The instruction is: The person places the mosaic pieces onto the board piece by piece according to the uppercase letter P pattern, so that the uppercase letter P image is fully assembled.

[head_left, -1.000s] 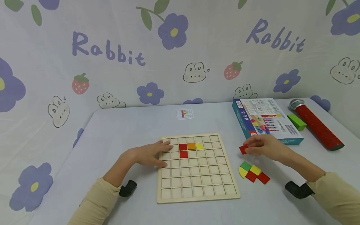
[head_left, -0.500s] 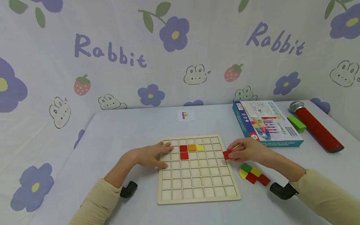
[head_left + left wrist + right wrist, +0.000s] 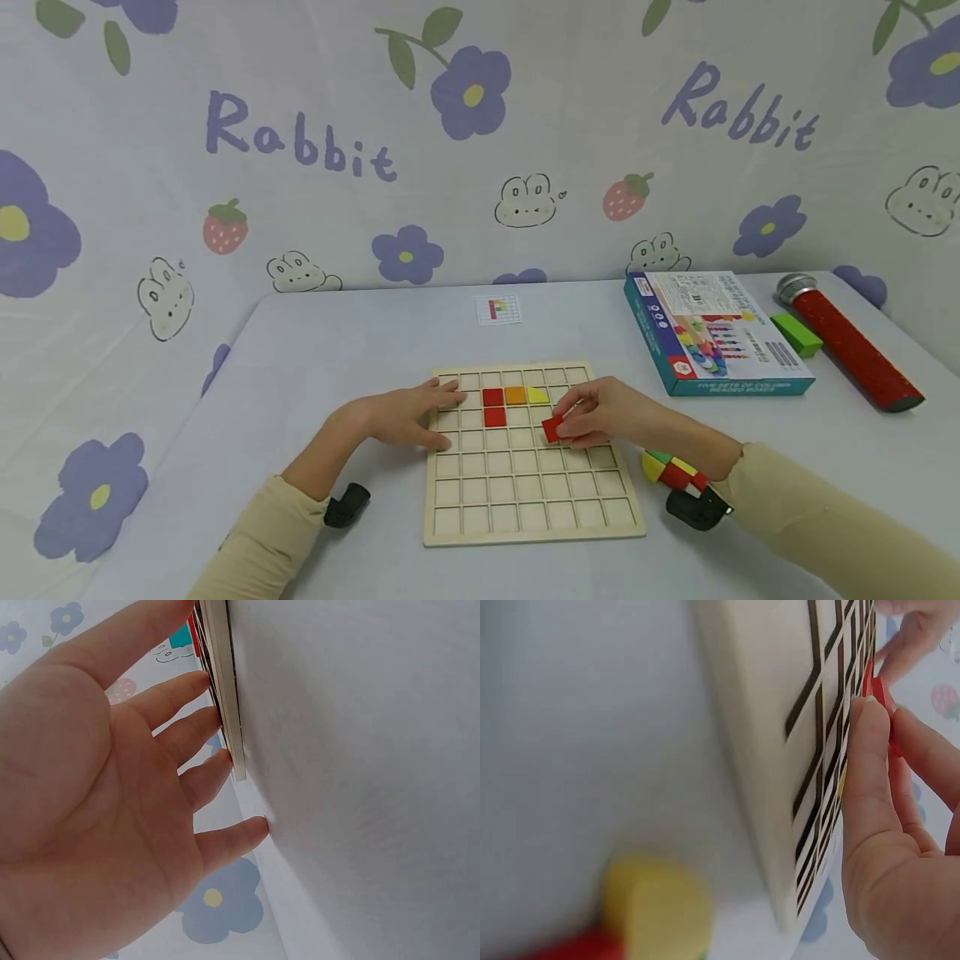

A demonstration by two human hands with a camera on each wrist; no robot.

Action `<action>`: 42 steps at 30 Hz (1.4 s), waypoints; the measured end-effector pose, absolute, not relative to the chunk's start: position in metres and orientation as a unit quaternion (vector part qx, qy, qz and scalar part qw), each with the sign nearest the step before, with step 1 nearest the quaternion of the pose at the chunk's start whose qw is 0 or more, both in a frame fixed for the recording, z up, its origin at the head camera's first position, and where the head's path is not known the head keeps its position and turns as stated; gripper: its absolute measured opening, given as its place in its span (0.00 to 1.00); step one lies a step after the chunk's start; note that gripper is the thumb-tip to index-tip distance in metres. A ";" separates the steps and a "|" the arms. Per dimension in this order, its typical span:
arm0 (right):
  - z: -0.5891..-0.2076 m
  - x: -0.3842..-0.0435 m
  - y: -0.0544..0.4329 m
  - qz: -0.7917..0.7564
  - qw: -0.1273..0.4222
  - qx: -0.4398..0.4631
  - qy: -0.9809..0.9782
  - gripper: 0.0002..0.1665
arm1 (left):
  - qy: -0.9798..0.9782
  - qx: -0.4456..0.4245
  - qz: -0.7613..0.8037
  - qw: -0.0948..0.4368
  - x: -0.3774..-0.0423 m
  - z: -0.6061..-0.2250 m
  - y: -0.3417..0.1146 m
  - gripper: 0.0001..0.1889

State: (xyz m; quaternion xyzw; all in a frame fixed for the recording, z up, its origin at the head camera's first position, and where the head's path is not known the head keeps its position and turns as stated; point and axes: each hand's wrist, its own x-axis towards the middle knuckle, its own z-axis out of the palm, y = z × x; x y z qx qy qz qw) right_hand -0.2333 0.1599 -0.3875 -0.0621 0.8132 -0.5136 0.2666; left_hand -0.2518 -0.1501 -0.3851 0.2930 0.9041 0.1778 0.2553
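My right hand [image 3: 600, 411] pinches a red square tile [image 3: 552, 429] between thumb and fingers, over the right half of the wooden grid board [image 3: 487, 492]. In the right wrist view the pinched red tile [image 3: 883, 694] stands tilted, close over the grid. My left hand [image 3: 405, 414] rests on the board's left edge, its fingers spread and relaxed; the left wrist view shows the fingertips of that hand [image 3: 142, 772] along the edge. Two red tiles [image 3: 493, 407], an orange tile [image 3: 515, 395] and a yellow rounded tile [image 3: 537, 396] lie in the board's upper cells.
Right of the board lie several loose tiles [image 3: 677, 475], partly hidden under my right forearm. A small pattern card [image 3: 498, 310] lies behind the board. At the back right are a flat box [image 3: 720, 333], a green block [image 3: 797, 335] and a red microphone-shaped object [image 3: 851, 342].
My right hand has carried the red square tile leftward, from beside the box to over the board. The left hand stays at the board's left edge.
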 end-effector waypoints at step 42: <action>-0.394 -0.222 0.088 -0.548 0.234 -0.027 0.803 0.11 | 0.904 0.299 0.167 0.255 -0.252 -0.383 -0.150 0.37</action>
